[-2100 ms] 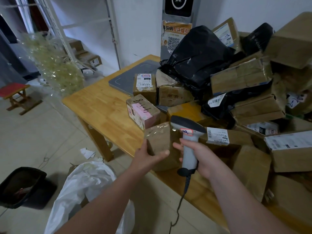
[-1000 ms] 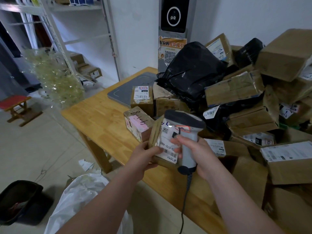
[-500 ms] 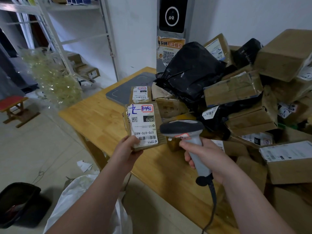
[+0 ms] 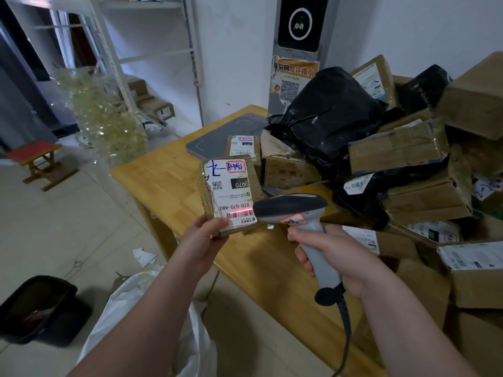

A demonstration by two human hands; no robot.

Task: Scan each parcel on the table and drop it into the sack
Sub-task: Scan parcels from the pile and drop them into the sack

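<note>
My left hand grips a small brown parcel by its lower edge and holds it upright above the table's near corner, white label facing me. A red scan line lies across the barcode at the label's bottom. My right hand grips the grey handheld scanner, whose dark head points left at that barcode from close by. The white sack stands open on the floor below my left forearm. A heap of cardboard boxes and a black poly bag covers the right of the wooden table.
A grey flat pad lies at the table's far corner under a tall kiosk. On the floor stand a black bin at the lower left and a red stool further back. White shelving lines the left wall.
I picked the parcel off the table, turned its label toward me and raised it. The scanner moved beside it, and its red line now falls on the barcode.
</note>
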